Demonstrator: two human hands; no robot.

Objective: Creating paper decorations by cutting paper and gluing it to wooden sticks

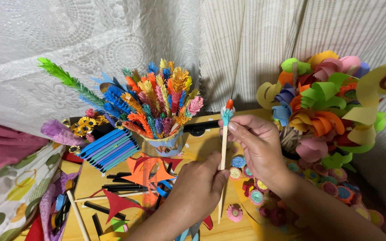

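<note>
Cup of fringed paper flowers [159,107], curled paper bouquet [325,111], blue strip stack [109,149], wooden table [242,230]

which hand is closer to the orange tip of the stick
Right. The right hand pinches the stick just below its orange tip; the left hand grips lower down.

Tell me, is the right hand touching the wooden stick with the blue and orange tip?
Touching. The head view shows the right hand pinching the wooden stick just below its tip, thumb pressed against it; the left hand grips it lower.
</note>
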